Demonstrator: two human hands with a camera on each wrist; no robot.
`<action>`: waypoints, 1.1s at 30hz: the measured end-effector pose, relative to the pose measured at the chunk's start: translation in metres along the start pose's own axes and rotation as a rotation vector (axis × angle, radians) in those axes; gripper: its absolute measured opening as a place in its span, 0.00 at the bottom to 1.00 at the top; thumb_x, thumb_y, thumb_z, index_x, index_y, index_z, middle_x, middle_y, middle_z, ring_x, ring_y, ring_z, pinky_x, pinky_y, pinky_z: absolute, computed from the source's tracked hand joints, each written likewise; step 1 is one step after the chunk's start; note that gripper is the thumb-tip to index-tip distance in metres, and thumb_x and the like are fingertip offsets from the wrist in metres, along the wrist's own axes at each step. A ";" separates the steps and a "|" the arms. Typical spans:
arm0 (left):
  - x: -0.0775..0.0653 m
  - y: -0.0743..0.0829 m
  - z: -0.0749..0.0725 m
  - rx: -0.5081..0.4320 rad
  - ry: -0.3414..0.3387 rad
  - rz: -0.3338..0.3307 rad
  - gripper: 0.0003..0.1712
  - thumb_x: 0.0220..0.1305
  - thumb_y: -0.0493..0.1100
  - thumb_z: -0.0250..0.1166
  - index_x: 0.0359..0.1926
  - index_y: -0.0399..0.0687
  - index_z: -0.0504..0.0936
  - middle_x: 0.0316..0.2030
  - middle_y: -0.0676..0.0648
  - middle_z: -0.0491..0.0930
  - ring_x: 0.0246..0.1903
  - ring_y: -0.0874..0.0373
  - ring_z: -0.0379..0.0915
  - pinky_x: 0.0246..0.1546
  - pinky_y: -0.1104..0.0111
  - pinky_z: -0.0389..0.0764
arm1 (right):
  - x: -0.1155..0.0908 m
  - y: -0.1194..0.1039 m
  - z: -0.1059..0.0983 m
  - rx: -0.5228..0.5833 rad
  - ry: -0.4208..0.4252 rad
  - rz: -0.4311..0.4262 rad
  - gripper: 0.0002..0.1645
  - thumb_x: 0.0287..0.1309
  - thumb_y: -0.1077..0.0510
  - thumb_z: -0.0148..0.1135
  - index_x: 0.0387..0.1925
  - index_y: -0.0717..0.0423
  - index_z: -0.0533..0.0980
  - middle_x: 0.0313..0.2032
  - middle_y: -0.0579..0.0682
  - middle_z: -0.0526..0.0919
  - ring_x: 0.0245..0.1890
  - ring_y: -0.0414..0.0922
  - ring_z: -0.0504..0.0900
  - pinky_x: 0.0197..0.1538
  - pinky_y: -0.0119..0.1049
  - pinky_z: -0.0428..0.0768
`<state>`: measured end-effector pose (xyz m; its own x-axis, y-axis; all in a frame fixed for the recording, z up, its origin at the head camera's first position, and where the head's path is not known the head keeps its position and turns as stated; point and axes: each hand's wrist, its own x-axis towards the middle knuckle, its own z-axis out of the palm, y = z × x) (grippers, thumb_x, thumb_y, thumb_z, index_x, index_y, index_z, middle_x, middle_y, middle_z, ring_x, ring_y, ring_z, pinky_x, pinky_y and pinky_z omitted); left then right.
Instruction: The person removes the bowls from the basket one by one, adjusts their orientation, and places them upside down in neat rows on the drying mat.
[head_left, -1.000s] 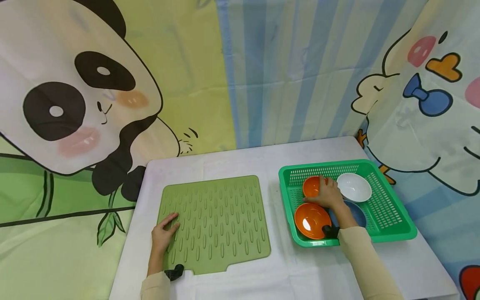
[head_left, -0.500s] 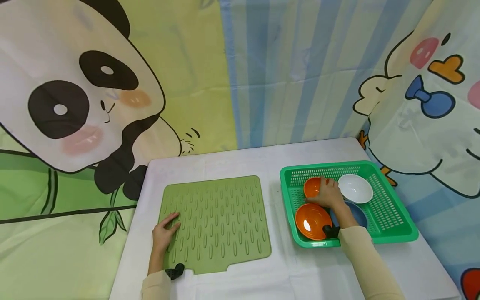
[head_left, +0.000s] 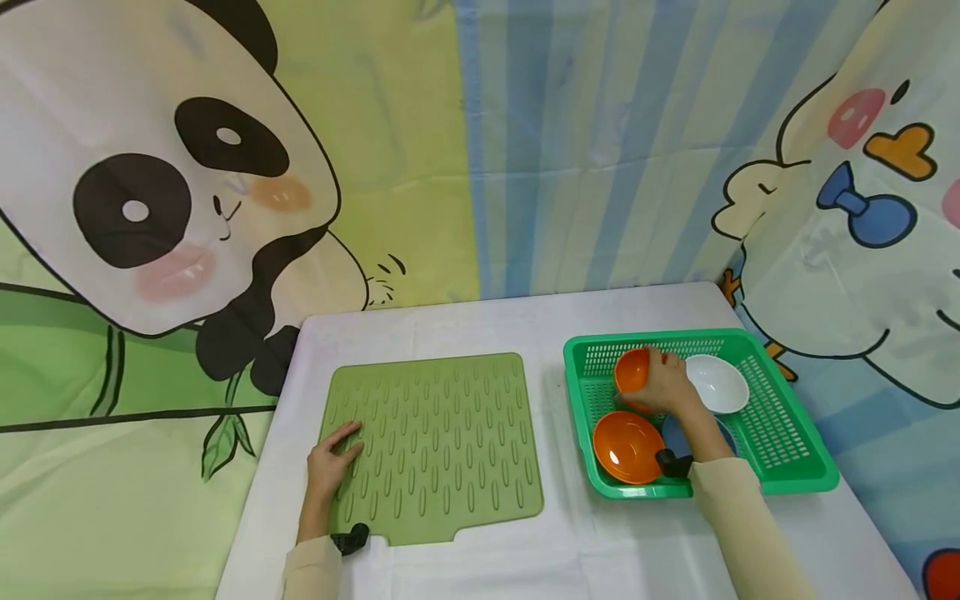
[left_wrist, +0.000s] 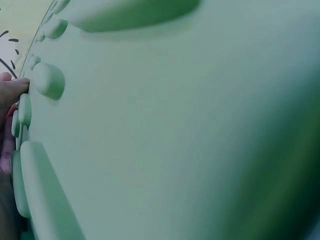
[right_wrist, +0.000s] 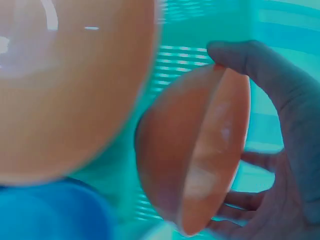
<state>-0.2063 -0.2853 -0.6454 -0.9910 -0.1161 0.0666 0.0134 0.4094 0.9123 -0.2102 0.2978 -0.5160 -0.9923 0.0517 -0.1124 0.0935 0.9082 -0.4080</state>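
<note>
one right hand [head_left: 666, 386], lower right, pinches the small orange bowl [head_left: 631, 372] by its rim, best lifted straight up; left hand [head_left: 327, 467], lower left, spread on the ribbed mat [head_left: 442, 450].

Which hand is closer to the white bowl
Right. The right hand, gripping the small orange bowl, is just left of the white bowl in the head view; the left hand is well away, on the green mat.
</note>
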 end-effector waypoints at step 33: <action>-0.002 -0.003 -0.004 0.013 -0.003 0.002 0.22 0.52 0.36 0.70 0.51 0.44 0.81 0.56 0.41 0.73 0.59 0.47 0.65 0.59 0.58 0.63 | 0.013 -0.157 -0.056 0.606 -0.022 -0.551 0.54 0.43 0.59 0.73 0.67 0.55 0.50 0.61 0.60 0.61 0.58 0.59 0.64 0.57 0.58 0.66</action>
<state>-0.2043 -0.2902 -0.6465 -0.9914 -0.1122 0.0668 0.0135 0.4209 0.9070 -0.2428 0.1789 -0.4026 -0.9073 -0.3506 0.2321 -0.3734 0.4183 -0.8280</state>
